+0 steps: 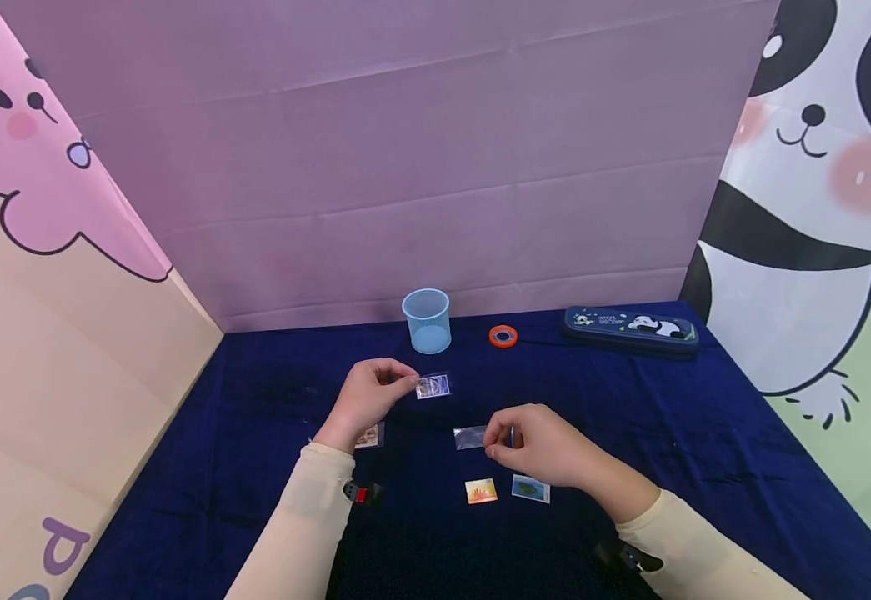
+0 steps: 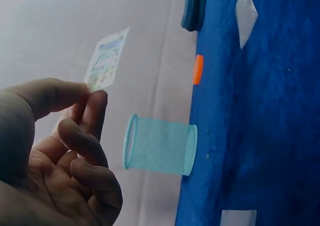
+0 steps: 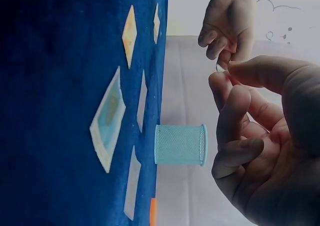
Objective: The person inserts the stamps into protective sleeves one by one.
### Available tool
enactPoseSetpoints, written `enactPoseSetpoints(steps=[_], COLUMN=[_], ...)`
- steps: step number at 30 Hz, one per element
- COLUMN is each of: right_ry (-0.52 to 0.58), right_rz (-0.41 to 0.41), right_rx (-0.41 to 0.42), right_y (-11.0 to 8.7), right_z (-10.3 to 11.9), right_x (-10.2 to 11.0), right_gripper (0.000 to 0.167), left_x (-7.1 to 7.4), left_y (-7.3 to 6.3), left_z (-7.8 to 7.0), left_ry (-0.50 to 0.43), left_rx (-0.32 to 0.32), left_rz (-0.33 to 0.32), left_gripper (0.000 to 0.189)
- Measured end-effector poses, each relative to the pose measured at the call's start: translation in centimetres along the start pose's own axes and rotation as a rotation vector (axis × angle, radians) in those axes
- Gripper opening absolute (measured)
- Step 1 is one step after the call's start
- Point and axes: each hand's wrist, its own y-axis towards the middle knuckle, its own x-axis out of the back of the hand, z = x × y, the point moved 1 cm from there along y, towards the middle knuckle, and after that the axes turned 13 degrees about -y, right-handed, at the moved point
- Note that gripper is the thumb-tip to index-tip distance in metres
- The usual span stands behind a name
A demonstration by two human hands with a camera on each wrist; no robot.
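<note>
My left hand (image 1: 371, 400) pinches a blue-and-white stamp in a clear sleeve (image 1: 433, 386) between thumb and fingertips, raised off the cloth in the left wrist view. Past the left wrist lies a brownish stamp in a sleeve (image 1: 367, 437), partly covered by the arm. My right hand (image 1: 536, 443) hovers over the table, fingers loosely bent and nothing clearly held. Below and beside it a clear sleeve (image 1: 470, 437) lies flat; a second sleeve (image 3: 132, 186) shows in the right wrist view. Nearer me are an orange-yellow stamp (image 1: 481, 491) and a blue-green stamp (image 1: 531, 488).
At the back of the dark blue cloth (image 1: 270, 500) stands a light blue mesh cup (image 1: 427, 323). To its right lie an orange tape roll (image 1: 503, 336) and a navy pencil case (image 1: 630, 329) with a panda on it. Fabric walls enclose the back and sides.
</note>
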Motion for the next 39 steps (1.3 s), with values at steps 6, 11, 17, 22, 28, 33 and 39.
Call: enactPoseSetpoints(steps=[6,11,17,22,28,33,39], right_ry=[0.016,0.001,0.018,0.029,0.002,-0.052,-0.077], right_rz=[0.025,0.059,0.105,0.126,0.137,0.122,0.120], right_rx=[0.004,-0.023,-0.045,-0.056,-0.035,-0.032,-0.046], right_y=[0.0,0.0,0.2,0.2,0.2,0.2,0.3], right_z=[0.0,0.1,-0.4,-0.5,-0.4,-0.3,-0.5], right_x=[-0.7,-1.2,-1.8,-2.3,-2.7,-2.8,-3.0], right_gripper=[0.006,0.007,0.013,0.014,0.016,0.018,0.022], left_x=[0.0,0.1,0.2,0.2,0.2,0.2,0.1], left_y=[0.1,0.3,0.7,0.9,0.9,1.0,1.0], left_z=[0.9,1.7,3.0,3.9,4.7,5.1,5.5], left_ry=[0.028,0.037,0.075,0.069,0.073,0.084,0.109], left_rx=[0.041,0.085,0.143,0.182,0.200,0.241,0.267], left_rz=[0.038,0.071,0.114,0.156,0.173,0.176,0.176], left_gripper=[0.005,0.004,0.003,0.004,0.004,0.004,0.005])
